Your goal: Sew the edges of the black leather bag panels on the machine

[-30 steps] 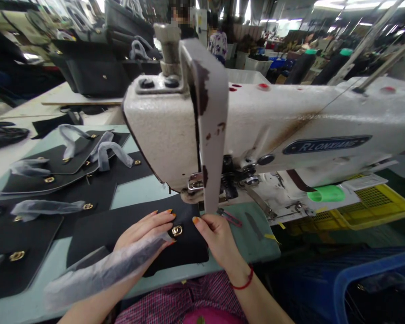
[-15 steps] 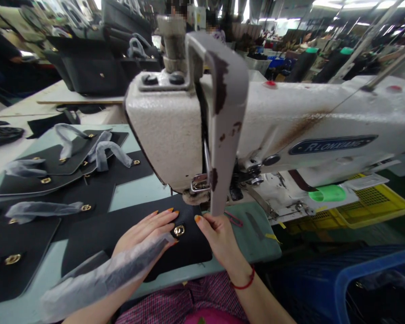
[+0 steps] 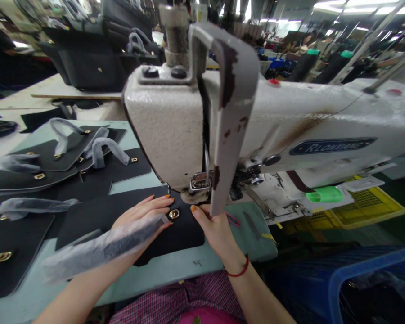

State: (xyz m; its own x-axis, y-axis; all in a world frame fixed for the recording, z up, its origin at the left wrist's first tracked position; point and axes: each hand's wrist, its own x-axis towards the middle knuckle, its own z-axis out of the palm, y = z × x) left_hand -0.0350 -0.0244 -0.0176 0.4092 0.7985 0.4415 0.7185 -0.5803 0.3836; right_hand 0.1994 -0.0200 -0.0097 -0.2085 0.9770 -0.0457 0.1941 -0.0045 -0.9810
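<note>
Panel [image 3: 184, 235] farther forward than before

Black is shown by the flat panel [image 3: 180, 234] near the front edge of the pale green table [image 3: 178, 268], gold by its oval metal clasp [image 3: 174, 214]. The grey bar [image 3: 231, 123] of the white metal sewing machine [image 3: 165, 130] is patched brown. Nails [image 3: 193, 208] of the left hand [image 3: 138, 212] and right hand [image 3: 214, 225] are coloured orange; the lap cloth [image 3: 219, 290] is checked magenta-and-dark.

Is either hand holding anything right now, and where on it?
The left hand lies flat on the black bag panel beside its gold fitting, not gripping. The right hand has its thumb near the panel's right edge; other fingers are mostly hidden, so a pinch can't be confirmed.
</note>
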